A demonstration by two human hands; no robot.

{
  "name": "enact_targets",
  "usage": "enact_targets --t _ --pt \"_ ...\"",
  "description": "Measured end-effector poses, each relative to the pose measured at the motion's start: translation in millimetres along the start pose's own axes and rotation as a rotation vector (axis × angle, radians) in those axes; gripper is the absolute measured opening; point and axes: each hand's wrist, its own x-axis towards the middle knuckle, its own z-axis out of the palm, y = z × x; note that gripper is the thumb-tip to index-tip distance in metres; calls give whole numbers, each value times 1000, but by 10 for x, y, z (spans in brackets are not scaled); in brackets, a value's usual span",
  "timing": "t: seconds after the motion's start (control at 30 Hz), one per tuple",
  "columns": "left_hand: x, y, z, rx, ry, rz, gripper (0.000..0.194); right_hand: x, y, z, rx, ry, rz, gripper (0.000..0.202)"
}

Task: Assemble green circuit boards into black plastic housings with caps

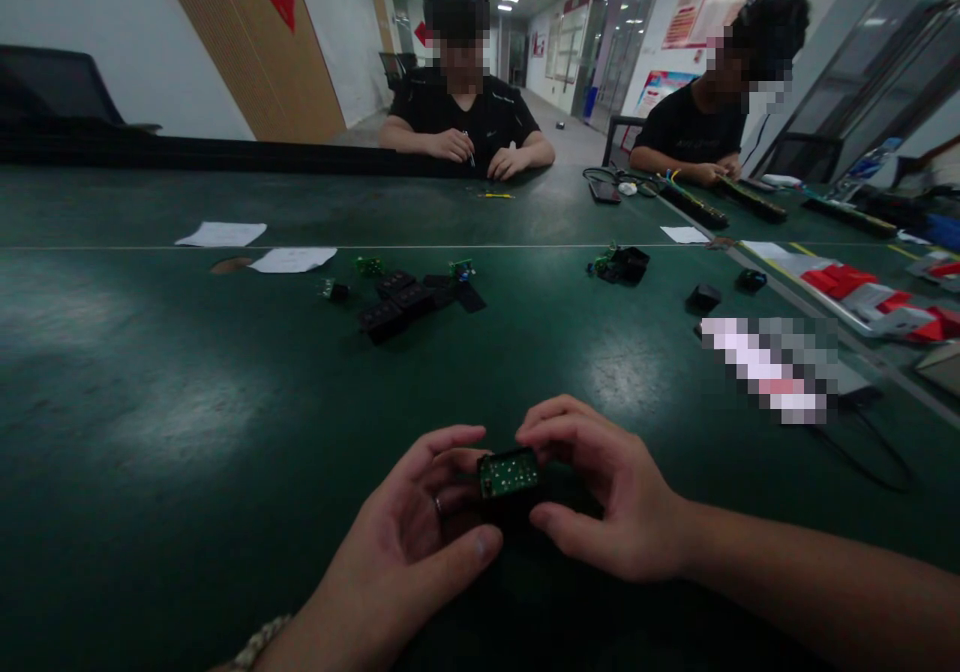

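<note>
A small black case with a green circuit board (508, 474) in it is between my two hands, near the table's front edge, its board side facing up. My left hand (427, 512) curls round the case's left side, with a ring on one finger and the thumb below the case. On the right side, the fingers of my right hand (607, 492) are bent over the case's upper right corner, and its thumb lies lower right. The underside of the case is dark and hidden.
Black cases (397, 307) and small circuit boards (462, 270) lie mid-table. More black parts (628, 265) sit right of them. White papers (294, 260) are at left. A blurred-out object (772, 367) with a cable lies at right. Two people sit across the table, hands on it.
</note>
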Motion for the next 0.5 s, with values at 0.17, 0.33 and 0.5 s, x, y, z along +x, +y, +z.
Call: enact_targets --t 0.17,0.33,0.5 --pt "-17 29 29 143 31 47 36 11 -77 -8 -197 -20 -157 45" --pt "-17 18 29 215 64 166 35 2 -70 2 -216 10 -191 28" --pt "-27 20 28 257 53 186 32 -3 -59 20 -283 46 -219 20"
